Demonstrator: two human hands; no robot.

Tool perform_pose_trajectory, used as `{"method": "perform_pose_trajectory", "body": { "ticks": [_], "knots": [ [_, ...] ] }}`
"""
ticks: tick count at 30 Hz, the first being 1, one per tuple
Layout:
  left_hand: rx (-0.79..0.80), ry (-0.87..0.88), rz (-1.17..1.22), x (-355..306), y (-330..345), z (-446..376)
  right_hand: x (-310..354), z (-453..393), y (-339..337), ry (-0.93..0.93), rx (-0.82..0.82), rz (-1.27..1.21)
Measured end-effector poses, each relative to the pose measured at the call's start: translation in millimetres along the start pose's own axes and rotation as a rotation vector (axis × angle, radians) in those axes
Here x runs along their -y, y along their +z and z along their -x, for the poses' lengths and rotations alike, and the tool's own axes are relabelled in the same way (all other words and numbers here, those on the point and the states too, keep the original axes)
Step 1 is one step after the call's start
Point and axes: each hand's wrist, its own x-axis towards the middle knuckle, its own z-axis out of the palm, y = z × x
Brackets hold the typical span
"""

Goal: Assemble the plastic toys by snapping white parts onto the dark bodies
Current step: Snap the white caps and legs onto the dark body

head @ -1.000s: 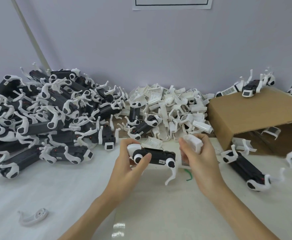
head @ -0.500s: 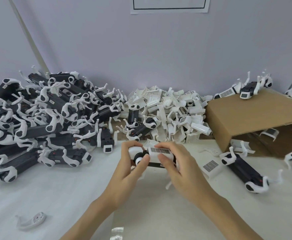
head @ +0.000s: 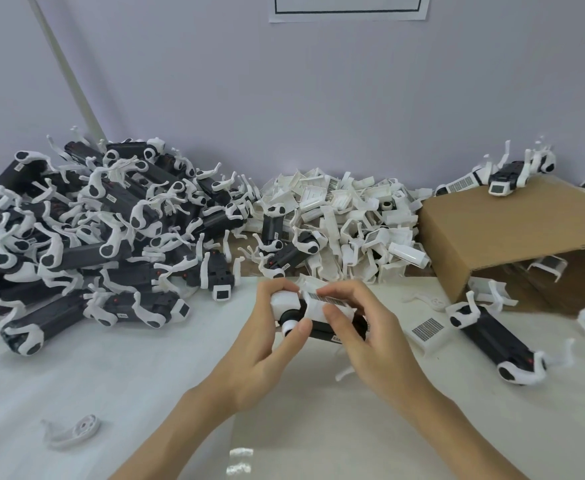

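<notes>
Nearest the person, both hands meet over the white tabletop around one long dark plastic toy body, its long axis running left to right between them. The left hand grips the left end, fingers curled over the white end piece and thumb beside the wheel. The right hand pinches the white barcoded plastic cover lying on top of the body, directly under its fingertips; the seating press appears to fall to this hand. Farther back lie the heap of loose white clip parts, the pile of dark toys and the brown cardboard box.
</notes>
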Motion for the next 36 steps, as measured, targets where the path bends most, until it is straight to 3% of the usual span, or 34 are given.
{"method": "perform_pose_trajectory", "body": {
  "ticks": [7, 10, 12, 15, 17, 23, 30, 36],
  "knots": [
    [-0.026, -0.037, 0.067, 6.6, 0.1, -4.2, -4.9, -0.8, -10.2, -0.267, 0.121, 0.560],
    [-0.041, -0.057, 0.107, 8.8, 1.2, -4.6, -3.2, -3.3, -8.8, -0.336, 0.059, 0.665],
    [-0.060, -0.040, 0.084, 8.1, 2.3, -5.0, -3.0, -3.3, -5.6, -0.350, 0.001, 0.681],
    [-0.080, 0.148, -0.161, 8.6, 2.1, -5.9, -4.1, -3.0, -5.0, -0.388, -0.022, 0.753],
    [-0.101, 0.184, -0.226, 7.6, 3.9, -7.5, -4.3, -3.6, -7.5, -0.401, -0.029, 0.787],
    [-0.131, 0.190, -0.203, 6.6, 7.5, -7.5, -0.6, -5.5, -8.6, -0.457, -0.085, 0.808],
    [-0.094, 0.085, -0.078, 8.7, 1.5, -8.7, -10.1, -0.2, -2.3, -0.335, 0.033, 0.706],
    [-0.092, 0.079, -0.068, 10.5, 1.5, -8.7, -15.7, 1.2, -1.7, -0.319, -0.033, 0.664]
  ]
}}
